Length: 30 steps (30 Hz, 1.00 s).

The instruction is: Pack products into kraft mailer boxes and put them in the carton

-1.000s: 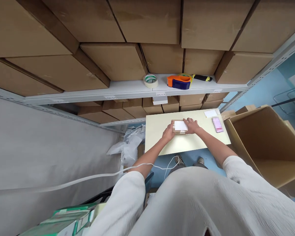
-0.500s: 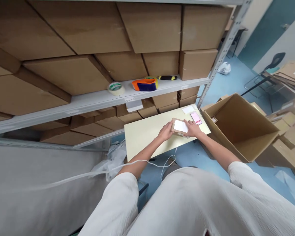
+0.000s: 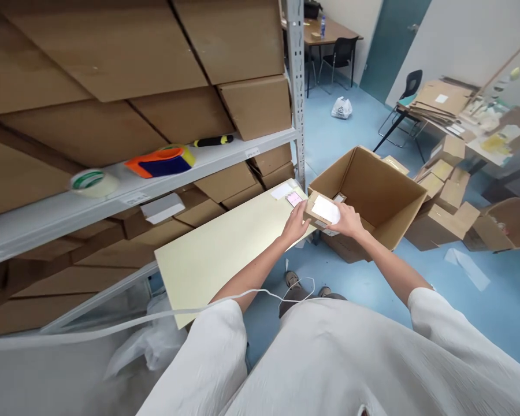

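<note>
A small cardboard box [image 3: 315,218] with a white label [image 3: 326,209] on top is gripped at both ends. My left hand [image 3: 294,223] closes on its left end, and my right hand [image 3: 347,221] holds the right end. The box is raised at the right end of the pale yellow tabletop [image 3: 216,254], close to the near left rim of a large open carton [image 3: 372,185]. Behind my left hand a phone [image 3: 293,199] with a pinkish screen lies on the tabletop, beside a white paper [image 3: 281,191].
Metal shelving [image 3: 225,151] full of cardboard boxes stands at left. On its ledge are a tape roll [image 3: 93,181], an orange and blue tape dispenser [image 3: 162,162] and a black-yellow cutter [image 3: 213,141]. A white cable [image 3: 156,316] crosses before me. More cartons [image 3: 442,222] stand at right.
My view has turned right. Both hands have lifted the small box off the tabletop and carried it right, toward the large carton.
</note>
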{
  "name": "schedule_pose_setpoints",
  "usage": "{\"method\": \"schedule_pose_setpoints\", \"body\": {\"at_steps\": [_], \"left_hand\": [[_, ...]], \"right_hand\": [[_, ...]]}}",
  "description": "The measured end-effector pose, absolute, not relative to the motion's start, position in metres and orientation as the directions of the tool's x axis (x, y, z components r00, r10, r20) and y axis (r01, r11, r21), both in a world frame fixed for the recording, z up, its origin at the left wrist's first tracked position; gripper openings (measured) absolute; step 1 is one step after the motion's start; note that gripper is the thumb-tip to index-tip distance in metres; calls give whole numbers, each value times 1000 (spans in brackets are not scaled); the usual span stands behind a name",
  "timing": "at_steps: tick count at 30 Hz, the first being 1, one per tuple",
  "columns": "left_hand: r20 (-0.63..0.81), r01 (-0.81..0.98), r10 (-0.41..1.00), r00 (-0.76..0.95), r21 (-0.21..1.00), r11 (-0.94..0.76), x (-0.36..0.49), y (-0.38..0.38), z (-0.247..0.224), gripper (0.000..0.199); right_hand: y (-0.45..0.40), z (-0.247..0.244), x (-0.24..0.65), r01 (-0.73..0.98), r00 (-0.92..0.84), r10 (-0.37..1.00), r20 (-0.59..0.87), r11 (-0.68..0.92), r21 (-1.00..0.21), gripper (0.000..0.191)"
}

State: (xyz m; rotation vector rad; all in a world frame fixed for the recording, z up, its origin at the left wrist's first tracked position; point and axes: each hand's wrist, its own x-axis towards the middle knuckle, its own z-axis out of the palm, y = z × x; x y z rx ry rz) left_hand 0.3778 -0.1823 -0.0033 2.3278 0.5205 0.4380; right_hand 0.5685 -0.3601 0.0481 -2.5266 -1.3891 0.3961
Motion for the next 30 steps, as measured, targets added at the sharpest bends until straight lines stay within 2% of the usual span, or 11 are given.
{"method": "schedule_pose_setpoints", "body": {"at_steps": [5,9,13,20,30], "left_hand": [[203,144,394,896,707,-692,443,-178,11,81],[150,82,280,948,736,-672,481,-161,6,78],[76,73,203,976,768,-636,507,-144,-10,74],[25,41,96,995,775,-630,544,-132,-39,68],[-128,128,47,991,753,-645,607,-124,-83,54]], "right_hand": [[-371,60,629,637,714,697,-70,-688,-347,116],[-373,56,669,438,857,506,-99,-816,-378,122],[-380,40,694,246,935,329,-131,-869,-430,120],[-385,1,715,3,960,138,-245,-877,-481,132],[-372,-71,772,-214,901,16,-434,-853,-477,130]]}}
